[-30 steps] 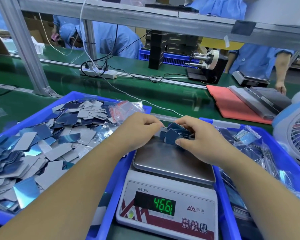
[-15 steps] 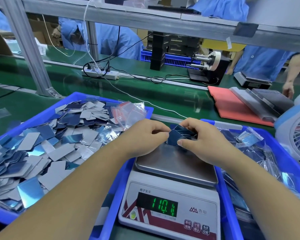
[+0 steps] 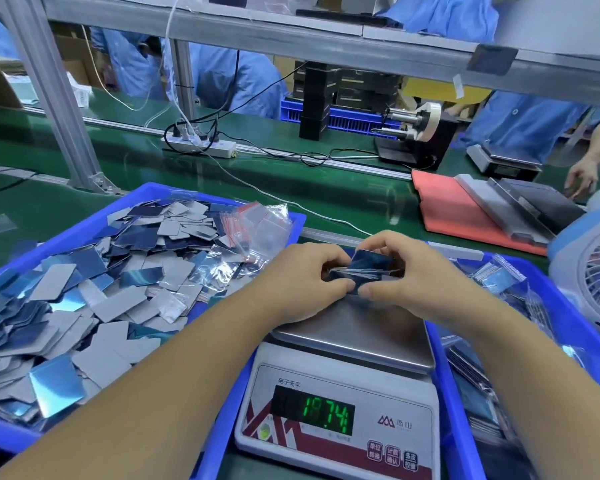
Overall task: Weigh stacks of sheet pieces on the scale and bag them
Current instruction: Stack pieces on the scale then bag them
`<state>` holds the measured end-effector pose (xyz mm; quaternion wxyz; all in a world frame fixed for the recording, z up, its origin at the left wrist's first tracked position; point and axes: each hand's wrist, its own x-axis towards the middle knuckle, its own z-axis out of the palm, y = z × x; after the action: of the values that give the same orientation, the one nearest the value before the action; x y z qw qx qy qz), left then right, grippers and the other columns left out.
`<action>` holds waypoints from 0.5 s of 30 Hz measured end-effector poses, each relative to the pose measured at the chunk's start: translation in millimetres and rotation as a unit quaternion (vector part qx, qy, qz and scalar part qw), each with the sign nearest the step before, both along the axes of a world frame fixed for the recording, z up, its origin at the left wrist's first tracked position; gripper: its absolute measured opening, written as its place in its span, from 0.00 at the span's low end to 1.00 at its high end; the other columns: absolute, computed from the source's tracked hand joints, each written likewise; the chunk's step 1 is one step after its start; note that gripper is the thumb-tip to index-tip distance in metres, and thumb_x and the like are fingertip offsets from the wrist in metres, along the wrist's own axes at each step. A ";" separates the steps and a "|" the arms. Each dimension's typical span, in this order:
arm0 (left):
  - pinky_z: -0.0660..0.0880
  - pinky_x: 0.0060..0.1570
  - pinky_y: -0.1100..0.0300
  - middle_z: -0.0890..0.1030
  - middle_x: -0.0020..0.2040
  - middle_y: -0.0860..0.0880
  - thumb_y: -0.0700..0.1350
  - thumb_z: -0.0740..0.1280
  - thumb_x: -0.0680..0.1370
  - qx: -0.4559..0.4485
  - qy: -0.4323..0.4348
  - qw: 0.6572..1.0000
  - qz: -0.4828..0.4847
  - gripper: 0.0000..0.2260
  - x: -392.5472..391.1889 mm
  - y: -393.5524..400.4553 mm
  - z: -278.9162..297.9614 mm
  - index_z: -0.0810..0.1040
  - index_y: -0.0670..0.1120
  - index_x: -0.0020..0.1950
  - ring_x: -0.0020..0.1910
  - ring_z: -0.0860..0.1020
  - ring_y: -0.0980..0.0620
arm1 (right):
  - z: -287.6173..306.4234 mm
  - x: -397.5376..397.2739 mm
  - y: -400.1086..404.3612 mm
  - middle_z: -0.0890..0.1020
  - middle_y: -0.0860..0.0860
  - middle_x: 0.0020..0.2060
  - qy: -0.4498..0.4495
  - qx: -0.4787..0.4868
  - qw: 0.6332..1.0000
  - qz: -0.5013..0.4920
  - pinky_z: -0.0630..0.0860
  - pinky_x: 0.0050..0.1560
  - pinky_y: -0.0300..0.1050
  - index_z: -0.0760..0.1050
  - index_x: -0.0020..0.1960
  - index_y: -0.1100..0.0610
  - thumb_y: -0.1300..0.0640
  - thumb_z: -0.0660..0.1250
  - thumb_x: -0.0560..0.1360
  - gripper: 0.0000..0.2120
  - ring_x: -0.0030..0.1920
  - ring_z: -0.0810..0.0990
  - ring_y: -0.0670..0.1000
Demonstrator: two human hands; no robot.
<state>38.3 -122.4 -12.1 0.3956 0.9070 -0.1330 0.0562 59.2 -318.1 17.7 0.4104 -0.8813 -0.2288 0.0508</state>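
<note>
Fingers [image 3: 329, 271] of the left hand [image 3: 302, 284] are curled around the left end of a small stack of sheet pieces [image 3: 368, 270], while the right hand [image 3: 409, 275] pinches the right end, thumb in front and fingers arched over the top. The stack is held between the two hands, just above the far part of the steel pan of the scale [image 3: 354, 344]; whether its lower edge touches the pan cannot be told, since the thumbs cover that edge. Only the dark blue top face and the thin layered front edge of the stack are seen. The number of pieces cannot be made out. Green digits are shown on the scale's display [image 3: 326, 415], but they are smeared and cannot be read with certainty. The pan's near left corner is hidden by the left wrist.

To the left of the scale, a blue tray [image 3: 146, 195] is heaped with loose grey and blue sheet pieces [image 3: 94, 292], and a bundle of small clear bags [image 3: 257, 223] lies at its far right corner. To the right, a second blue tray [image 3: 568, 306] holds filled bags [image 3: 499, 278], partly cut off by the right forearm. A fan [image 3: 593, 282] is cropped by the frame edge. The green bench [image 3: 326, 192] runs behind.
</note>
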 end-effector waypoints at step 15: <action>0.75 0.47 0.56 0.81 0.40 0.55 0.53 0.72 0.76 0.031 0.004 1.000 -0.007 0.05 0.7 -1.2 4.7 0.81 0.52 0.47 0.44 0.77 0.53 | -10.5 1.3 10.8 0.82 0.48 0.37 -0.017 0.124 0.992 -0.033 0.74 0.45 0.43 0.81 0.41 0.51 0.64 0.69 0.77 0.11 0.39 0.77 0.46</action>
<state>38.9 -123.6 -7.5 0.3686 0.9179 -0.1394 0.0458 60.4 -307.4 7.1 0.5144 -0.8311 -0.2112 -0.0069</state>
